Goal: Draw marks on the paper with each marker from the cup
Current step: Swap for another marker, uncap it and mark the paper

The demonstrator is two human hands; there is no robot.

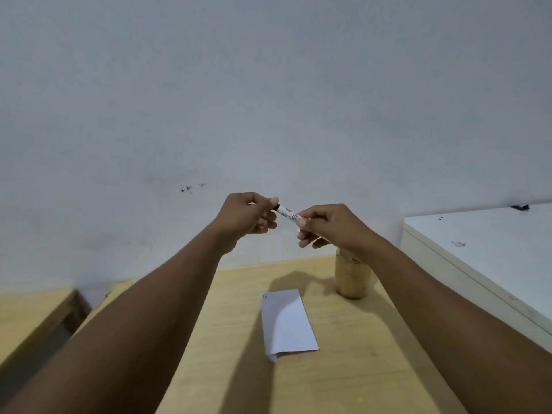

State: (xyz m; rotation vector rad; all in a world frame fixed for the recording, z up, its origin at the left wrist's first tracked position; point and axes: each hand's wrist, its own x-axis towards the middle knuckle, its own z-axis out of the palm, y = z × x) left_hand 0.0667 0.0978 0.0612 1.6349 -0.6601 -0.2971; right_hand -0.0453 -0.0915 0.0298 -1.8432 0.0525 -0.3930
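Observation:
I hold a white marker (286, 213) in the air in front of the wall, well above the table. My right hand (331, 225) grips its barrel. My left hand (248, 218) pinches the dark cap end. Whether the cap is on or off I cannot tell. Below, a white sheet of paper (288, 322) lies on the wooden table (358, 354), with small dark marks near its far left corner. The tan cup (352, 277) stands upright behind the paper to the right; my right wrist hides its mouth and contents.
A white cabinet top (484, 249) stands to the right of the table, higher than it. A second wooden surface (33, 312) is at the left, across a gap. A plain wall with dark specks (188, 188) rises behind.

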